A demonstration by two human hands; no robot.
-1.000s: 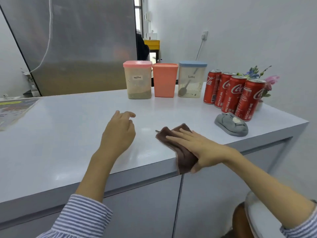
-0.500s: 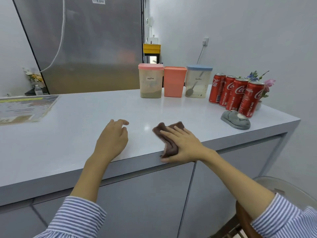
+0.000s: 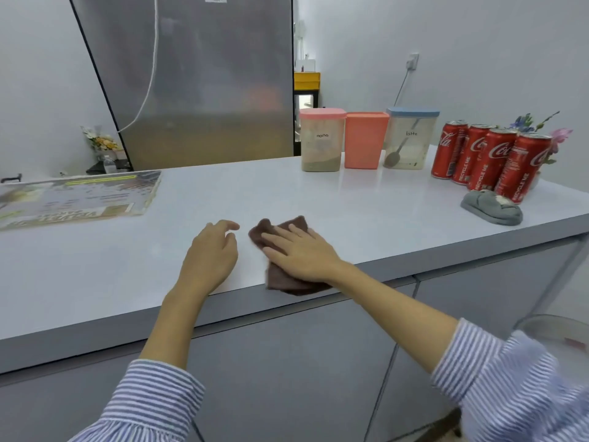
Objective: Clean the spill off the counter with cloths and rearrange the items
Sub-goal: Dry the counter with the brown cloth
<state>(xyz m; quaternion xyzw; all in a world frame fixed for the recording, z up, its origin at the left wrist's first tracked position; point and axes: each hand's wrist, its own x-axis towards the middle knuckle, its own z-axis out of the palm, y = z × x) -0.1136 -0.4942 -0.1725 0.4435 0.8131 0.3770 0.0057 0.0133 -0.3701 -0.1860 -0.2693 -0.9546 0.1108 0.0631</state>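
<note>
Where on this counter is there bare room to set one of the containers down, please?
The widest bare patch of the counter lies between the laminated sheet and the three containers, behind the hands. Left of the left hand, the front strip is also bare. The right end is crowded: four cans, the grey cloth. The right hand presses the brown cloth.

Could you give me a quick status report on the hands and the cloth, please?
Right hand flat on brown cloth at counter edge. Left hand beside it, holding nothing. No spill visible. Path clear.
</note>
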